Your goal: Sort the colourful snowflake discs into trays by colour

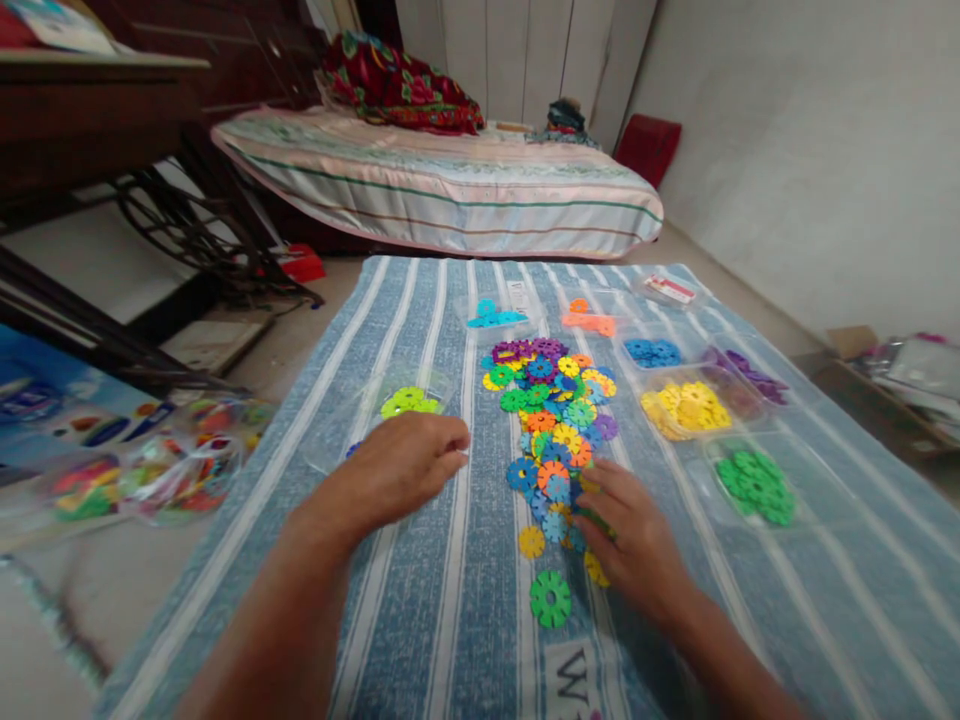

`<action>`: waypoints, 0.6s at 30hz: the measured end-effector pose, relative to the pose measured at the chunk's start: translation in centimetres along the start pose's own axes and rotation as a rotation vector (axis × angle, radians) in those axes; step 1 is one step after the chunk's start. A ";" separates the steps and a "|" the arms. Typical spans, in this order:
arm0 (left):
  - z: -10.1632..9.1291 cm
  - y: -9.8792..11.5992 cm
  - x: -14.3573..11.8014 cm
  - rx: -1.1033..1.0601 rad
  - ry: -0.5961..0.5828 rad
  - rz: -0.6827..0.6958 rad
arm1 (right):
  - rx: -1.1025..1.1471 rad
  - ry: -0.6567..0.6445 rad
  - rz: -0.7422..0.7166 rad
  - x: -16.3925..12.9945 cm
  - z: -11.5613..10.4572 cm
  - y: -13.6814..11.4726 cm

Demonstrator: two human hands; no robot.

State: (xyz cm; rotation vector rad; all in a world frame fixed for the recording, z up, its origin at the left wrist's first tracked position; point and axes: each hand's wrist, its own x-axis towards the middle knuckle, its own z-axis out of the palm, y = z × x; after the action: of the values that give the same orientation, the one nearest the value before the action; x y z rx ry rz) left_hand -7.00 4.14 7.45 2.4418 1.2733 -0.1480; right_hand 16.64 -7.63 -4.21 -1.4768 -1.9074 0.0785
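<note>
**Inspector:** Take the mixed pile of discs as the landmark. State the hands.

**Assistant:** The right hand lies on the near end of the pile, palm down, fingers curled loosely over several discs. Whether any disc is pinched, I cannot tell. The left hand sits left of the pile on the striped cloth, fingers bent under in a loose fist, apart from the discs. Nothing shows in its grip.

**Inspector:** Loose pieces?

**Assistant:** One green disc lies alone just nearer than the pile, beside the right wrist.

**Inspector:** Sorted stock?

**Assistant:** Clear trays ring the pile. Lime discs lie left of it, just beyond the left hand. Yellow discs and dark green discs lie to its right. Cyan discs, orange discs and blue discs lie beyond it.

**Inspector:** Surroundings?

**Assistant:** A bed stands well beyond the pile; a bag of mixed pieces lies far left, off the cloth.
</note>
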 end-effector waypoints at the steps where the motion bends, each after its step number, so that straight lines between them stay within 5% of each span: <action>1: 0.9 1.0 0.4 -0.008 -0.014 0.054 | 0.001 -0.020 -0.004 -0.2 0.3 -0.2; 5: 4.5 4.6 1.4 0.026 -0.113 0.259 | -0.041 -0.081 -0.005 -0.4 0.2 -0.3; 9: 7.1 6.7 1.7 0.095 -0.111 0.267 | -0.067 -0.155 -0.007 -0.9 -0.3 0.1; 18: 8.5 7.1 1.6 0.087 -0.075 0.271 | -0.076 -0.134 -0.056 -2.0 0.6 0.9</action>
State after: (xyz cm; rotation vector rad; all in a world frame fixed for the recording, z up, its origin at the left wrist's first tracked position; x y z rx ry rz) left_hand 0.39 -1.52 1.16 2.6273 0.9112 -0.2219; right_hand 17.23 -8.89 -6.03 -1.5000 -2.0783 0.0812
